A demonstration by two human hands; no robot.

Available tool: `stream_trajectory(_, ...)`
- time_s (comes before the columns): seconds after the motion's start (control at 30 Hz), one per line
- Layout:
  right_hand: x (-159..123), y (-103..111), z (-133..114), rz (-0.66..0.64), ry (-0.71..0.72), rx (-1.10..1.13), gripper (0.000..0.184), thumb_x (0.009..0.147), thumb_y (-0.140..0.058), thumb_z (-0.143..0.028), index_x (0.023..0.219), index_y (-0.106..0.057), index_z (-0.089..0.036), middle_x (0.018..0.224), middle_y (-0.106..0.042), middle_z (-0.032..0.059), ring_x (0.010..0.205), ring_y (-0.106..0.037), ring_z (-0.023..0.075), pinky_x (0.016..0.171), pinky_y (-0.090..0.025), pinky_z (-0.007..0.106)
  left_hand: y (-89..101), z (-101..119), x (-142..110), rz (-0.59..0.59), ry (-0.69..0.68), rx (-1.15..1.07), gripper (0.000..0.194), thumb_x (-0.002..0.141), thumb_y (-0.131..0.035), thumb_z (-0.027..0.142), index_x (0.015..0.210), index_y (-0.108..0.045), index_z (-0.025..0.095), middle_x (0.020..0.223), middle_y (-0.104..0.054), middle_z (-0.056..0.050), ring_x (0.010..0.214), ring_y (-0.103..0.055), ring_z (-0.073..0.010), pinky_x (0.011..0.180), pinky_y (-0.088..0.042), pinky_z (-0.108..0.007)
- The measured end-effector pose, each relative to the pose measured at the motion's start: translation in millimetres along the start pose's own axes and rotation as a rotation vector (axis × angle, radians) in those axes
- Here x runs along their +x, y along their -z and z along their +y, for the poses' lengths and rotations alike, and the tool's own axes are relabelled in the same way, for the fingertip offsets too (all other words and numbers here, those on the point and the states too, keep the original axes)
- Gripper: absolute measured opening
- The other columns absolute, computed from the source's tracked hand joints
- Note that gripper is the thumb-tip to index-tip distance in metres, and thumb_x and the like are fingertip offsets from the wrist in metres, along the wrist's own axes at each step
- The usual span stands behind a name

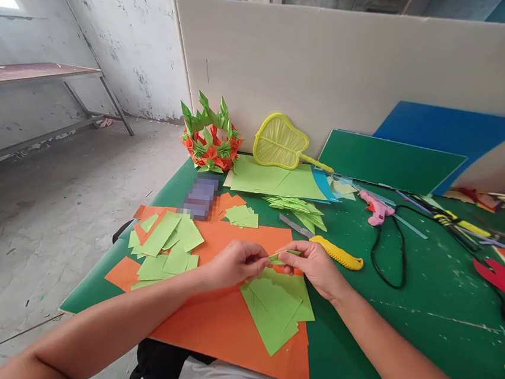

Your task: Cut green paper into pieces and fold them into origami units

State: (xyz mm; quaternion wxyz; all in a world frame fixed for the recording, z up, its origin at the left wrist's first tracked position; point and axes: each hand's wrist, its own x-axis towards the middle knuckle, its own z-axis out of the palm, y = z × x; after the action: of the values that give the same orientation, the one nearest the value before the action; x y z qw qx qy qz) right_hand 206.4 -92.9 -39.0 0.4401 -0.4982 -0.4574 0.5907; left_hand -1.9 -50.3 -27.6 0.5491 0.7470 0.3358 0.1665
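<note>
Between my two hands is a small folded piece of green paper [282, 256]. My left hand [242, 261] pinches its left end, and the fingers of my right hand [312, 264] close on the right end. Below them lie larger green paper sheets [272, 310] on a big orange sheet [222, 318]. Left of my left hand is a loose pile of green paper pieces [171, 241], with orange scraps [123, 272] around it. A yellow utility knife [338, 252] with its blade out lies just beyond my right hand. Folded green paper pieces [299, 209] are stacked behind it.
A green and orange folded-paper ornament [212, 144] stands at the back left, near a yellow leaf-shaped fan [281, 141]. To the right are a pink glue gun [375, 208] with its black cord and red pieces [500, 285]. A tall board [336, 60] closes off the table's back.
</note>
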Motion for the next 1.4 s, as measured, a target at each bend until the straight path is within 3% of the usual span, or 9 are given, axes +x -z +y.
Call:
stream_trajectory(0.27,1.2,3.0,-0.5,-0.096,-0.057,0.071,0.036,0.066,-0.081,-0.041,0.091,-0.073,-0.018,0.071,-0.068,0.002,0.061,-0.059,0.0104,0.064,-0.05,0.025,1.9,0.6,-0.8,-0.004,0.027,-0.042,0.034,0.091,-0.047,0.044,0.092,-0.064,0.014,0.064,-0.059,0.001,0.045,-0.049,-0.0059,0.043,-0.042,-0.016)
stream_trajectory(0.43,0.6,-3.1,0.3,-0.069,0.026,-0.044,0.025,0.069,-0.08,-0.039,0.072,-0.071,-0.015,0.067,-0.066,0.002,0.059,-0.056,0.0102,0.059,-0.048,0.024,2.6,-2.2,0.2,-0.023,0.015,-0.031,0.031,0.091,-0.049,0.042,0.093,-0.064,0.015,0.064,-0.06,0.001,0.046,-0.05,-0.0058,0.044,-0.042,-0.015)
stream_trajectory(0.7,3.1,0.3,2.3,-0.113,-0.026,0.012,0.026,0.066,-0.082,-0.039,0.068,-0.069,-0.016,0.065,-0.067,0.001,0.057,-0.058,0.0098,0.059,-0.049,0.024,8.0,-0.1,-0.5,-0.055,0.005,0.026,0.032,0.089,-0.052,0.045,0.087,-0.063,0.015,0.069,-0.066,-0.001,0.047,-0.054,-0.0074,0.046,-0.044,-0.017)
stream_trajectory(0.87,1.3,3.5,0.9,-0.064,0.014,-0.069,0.04,0.061,-0.085,-0.038,0.095,-0.074,-0.02,0.076,-0.07,0.0021,0.06,-0.06,0.0117,0.064,-0.053,0.028,9.4,-3.9,-0.2,0.059,-0.107,0.252,0.027,0.092,-0.047,0.034,0.086,-0.067,0.016,0.074,-0.069,-0.001,0.052,-0.057,-0.0079,0.052,-0.043,-0.018)
stream_trajectory(1.0,0.2,1.5,2.2,0.072,0.119,-0.177,0.034,0.075,-0.073,-0.047,0.095,-0.077,-0.019,0.052,-0.061,-0.0008,0.046,-0.051,0.0102,0.047,-0.046,0.024,10.2,-8.5,3.2,0.196,-0.23,0.321,0.025,0.092,-0.048,0.029,0.099,-0.07,0.019,0.083,-0.07,-0.004,0.063,-0.058,-0.0112,0.061,-0.046,-0.022)
stream_trajectory(1.07,0.0,0.9,2.8,0.129,0.164,-0.2,0.034,0.076,-0.072,-0.046,0.098,-0.076,-0.02,0.049,-0.059,-0.0017,0.045,-0.051,0.0107,0.046,-0.045,0.024,12.6,-10.9,6.2,0.255,-0.282,0.29,0.029,0.092,-0.046,0.025,0.108,-0.069,0.02,0.089,-0.07,-0.006,0.07,-0.059,-0.0128,0.065,-0.047,-0.023)
stream_trajectory(1.17,-0.1,1.2,3.0,0.125,0.228,-0.158,0.029,0.078,-0.072,-0.043,0.096,-0.076,-0.022,0.069,-0.071,0.0026,0.062,-0.063,0.0146,0.061,-0.053,0.029,18.4,-13.8,11.0,0.339,-0.319,0.199,0.03,0.092,-0.046,0.027,0.109,-0.071,0.022,0.094,-0.065,-0.008,0.079,-0.057,-0.0139,0.066,-0.047,-0.023)
stream_trajectory(1.27,0.3,2.4,3.4,0.096,0.263,-0.16,0.027,0.082,-0.067,-0.042,0.097,-0.075,-0.022,0.083,-0.074,0.0055,0.075,-0.067,0.0174,0.074,-0.056,0.033,22.9,-14.6,14.5,0.355,-0.234,0.033,0.031,0.088,-0.055,0.036,0.111,-0.07,0.021,0.092,-0.063,-0.007,0.08,-0.057,-0.0138,0.069,-0.049,-0.024)
stream_trajectory(1.4,1.5,4.1,3.1,0.115,0.287,-0.144,0.026,0.084,-0.066,-0.042,0.097,-0.073,-0.021,0.084,-0.074,0.0057,0.076,-0.067,0.0174,0.075,-0.056,0.033,23.7,-14.4,17.3,0.314,-0.084,-0.17,0.04,0.082,-0.063,0.046,0.108,-0.07,0.016,0.081,-0.066,-0.005,0.076,-0.06,-0.0139,0.073,-0.051,-0.027)
